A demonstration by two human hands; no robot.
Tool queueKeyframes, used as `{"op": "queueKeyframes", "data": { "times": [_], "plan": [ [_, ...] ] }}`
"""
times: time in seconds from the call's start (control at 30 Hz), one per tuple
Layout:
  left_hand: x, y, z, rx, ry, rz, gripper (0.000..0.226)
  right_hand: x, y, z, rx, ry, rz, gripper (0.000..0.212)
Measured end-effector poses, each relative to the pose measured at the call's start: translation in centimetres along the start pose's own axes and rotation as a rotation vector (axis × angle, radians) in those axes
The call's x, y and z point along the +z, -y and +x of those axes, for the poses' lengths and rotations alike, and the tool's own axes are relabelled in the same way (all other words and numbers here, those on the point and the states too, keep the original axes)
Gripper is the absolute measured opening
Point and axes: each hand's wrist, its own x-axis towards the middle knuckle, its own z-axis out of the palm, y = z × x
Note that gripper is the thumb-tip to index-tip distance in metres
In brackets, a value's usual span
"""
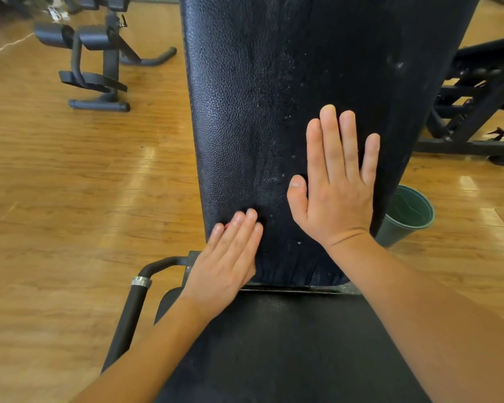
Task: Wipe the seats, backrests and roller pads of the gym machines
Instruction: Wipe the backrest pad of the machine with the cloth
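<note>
The black pebbled vinyl backrest (245,97) is stood beyond the black seat pad (288,344) and pressed by both flat, straight-fingered hands: left hand (227,257) low, right hand (335,187) higher, fingers spread.

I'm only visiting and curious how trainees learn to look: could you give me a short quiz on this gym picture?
1. True or false: the left hand and the right hand both lie with straight fingers on the black pebbled vinyl backrest.
2. What stands on the wooden plank floor to the right of the backrest? A) a dark green plastic bucket B) a red stool C) a white towel
3. Fill in: the two black cylindrical roller pads are in the upper ____ of the view.
Key: 1 true; 2 A; 3 left.
</note>
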Motion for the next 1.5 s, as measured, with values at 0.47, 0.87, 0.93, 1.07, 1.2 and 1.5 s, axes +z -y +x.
{"op": "queueKeyframes", "data": {
  "times": [0.47, 0.87, 0.93, 1.07, 1.2, 1.5],
  "plan": [
    [2.1, -2.4, -2.3, -0.117, -0.017, -0.083, 0.071, -0.4, 0.2, 0.0, 0.014, -0.012, -0.035, 0.066],
    [1.3, -3.0, -3.1, -0.140, 0.059, -0.092, 0.071, -0.5, 0.3, 0.2, 0.021, -0.016, -0.038, 0.066],
    [1.5, -2.8, -2.0, -0.153, 0.031, -0.127, 0.066, -0.5, 0.3, 0.1, 0.021, -0.020, -0.037, 0.066],
    [2.3, -2.5, -3.9, -0.035, 0.103, -0.095, 0.068, -0.4, 0.2, 0.1, 0.018, -0.024, -0.027, 0.066],
    [1.9, -2.4, -5.5, 0.048, 0.237, -0.107, 0.066, -0.3, 0.2, 0.0, 0.018, -0.018, -0.019, 0.066],
    [0.7, -2.1, -4.9, 0.029, 0.209, -0.096, 0.061, -0.6, -0.2, 0.0, 0.010, 0.033, 0.046, 0.068]
  ]
}}
